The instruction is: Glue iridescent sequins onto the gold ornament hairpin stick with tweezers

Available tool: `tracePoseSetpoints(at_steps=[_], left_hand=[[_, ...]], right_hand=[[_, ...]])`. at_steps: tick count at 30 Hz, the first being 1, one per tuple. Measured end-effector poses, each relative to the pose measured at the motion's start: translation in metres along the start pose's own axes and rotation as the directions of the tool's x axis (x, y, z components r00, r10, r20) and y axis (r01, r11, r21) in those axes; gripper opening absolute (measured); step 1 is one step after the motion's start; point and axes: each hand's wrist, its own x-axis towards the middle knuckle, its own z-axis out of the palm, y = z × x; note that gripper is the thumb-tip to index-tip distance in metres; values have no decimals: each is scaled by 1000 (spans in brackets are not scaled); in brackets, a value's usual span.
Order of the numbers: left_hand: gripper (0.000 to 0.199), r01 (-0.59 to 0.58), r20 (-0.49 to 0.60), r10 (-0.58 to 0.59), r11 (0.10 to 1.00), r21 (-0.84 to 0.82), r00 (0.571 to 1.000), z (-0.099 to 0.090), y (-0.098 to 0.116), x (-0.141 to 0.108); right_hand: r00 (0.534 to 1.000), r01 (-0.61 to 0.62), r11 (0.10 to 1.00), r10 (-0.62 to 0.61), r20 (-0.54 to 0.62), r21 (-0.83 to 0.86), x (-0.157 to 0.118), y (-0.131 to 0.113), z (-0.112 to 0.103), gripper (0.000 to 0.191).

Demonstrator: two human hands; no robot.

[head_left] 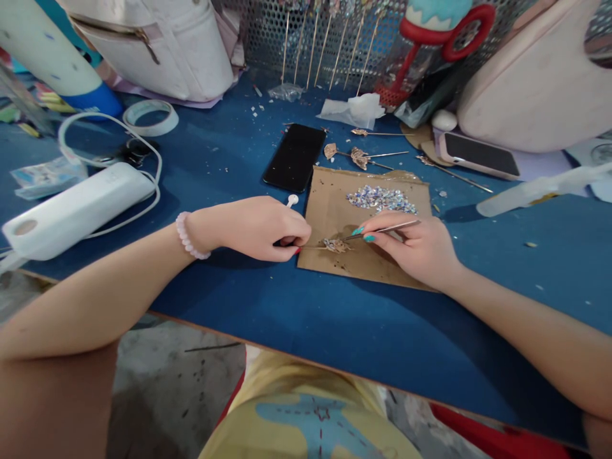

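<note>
Between the fingertips of my left hand (268, 229), closed, is the thin stem of a hairpin (337, 246). Its ornate gold-toned head lies over a piece of brown cardboard (325, 201). My right hand (423, 245), with teal nails, pinches a pair of metal tweezers (394, 227). The tweezers' tip points left and meets the hairpin's head; whether a chip is in the tip is too small to tell. Just above, on the cardboard, lies a spread of small shiny chips (380, 199) in blue, white and violet.
A black phone (295, 157) lies behind the cardboard's left corner. More gold-toned hairpins (360, 158) rest behind it. At left are a white power bank (81, 210) with a looped cable and a tape roll (150, 118). Several upright sticks (315, 51) stand at the back mesh.
</note>
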Motion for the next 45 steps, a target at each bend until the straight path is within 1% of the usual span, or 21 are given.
tracePoseSetpoints(at_steps=[8, 14, 21, 31, 45], left_hand=[[13, -9, -10, 9, 1000, -18, 1000, 0, 0, 0], [14, 1, 9, -1, 1000, -14, 1000, -1, 1, 1], [14, 0, 8, 0, 1000, -18, 1000, -1, 1, 0], [13, -5, -3, 5, 1000, -17, 1000, 0, 0, 0], [13, -4, -1, 4, 1000, -2, 1000, 0, 1, -1]], right_hand=[[1000, 8, 1000, -8, 11, 10, 0, 0, 0, 11], [1000, 17, 1000, -17, 12, 6, -1, 0, -1, 11], [998, 56, 998, -56, 13, 23, -2, 1, 0, 12], [1000, 11, 999, -12, 22, 30, -2, 1, -1, 12], [1000, -10, 998, 10, -9, 70, -2, 3, -1, 11]])
